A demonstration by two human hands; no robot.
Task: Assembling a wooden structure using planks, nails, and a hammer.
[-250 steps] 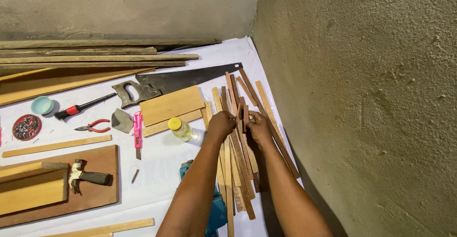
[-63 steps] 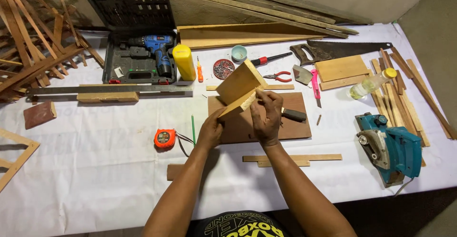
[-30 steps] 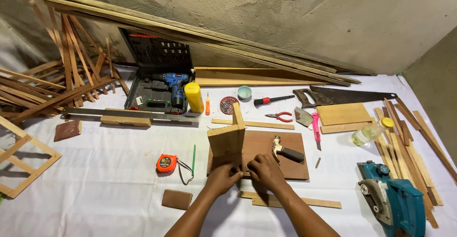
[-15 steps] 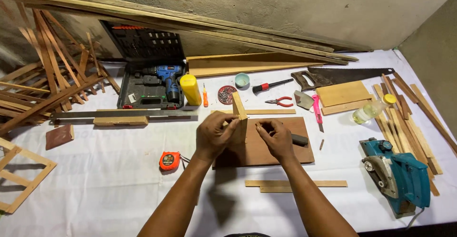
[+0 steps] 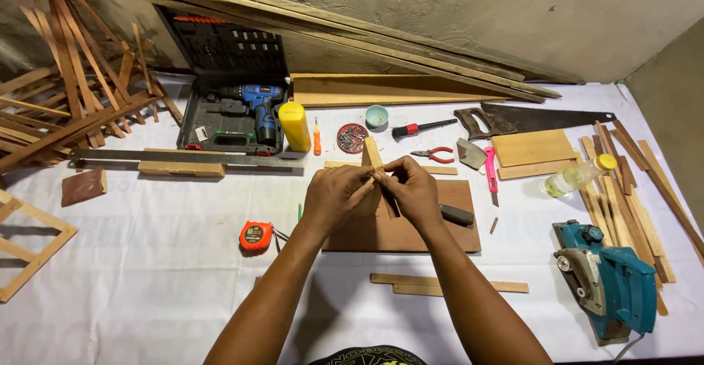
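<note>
My left hand and my right hand meet above a flat brown board on the white sheet. Together they hold a light wooden block upright, its top sticking out above my fingers. My fingers pinch around a thin wooden strip against that block. A hammer's dark handle lies on the board just right of my right hand.
An orange tape measure lies left of the board, two thin strips in front of it. A blue electric planer, slats, a handsaw, pliers and a pink cutter are on the right; a drill case and yellow bottle behind.
Both hands lifted the wooden block off the board, turned it and now hold it upright between them over the board. Earlier they were gathering slats at the right.
</note>
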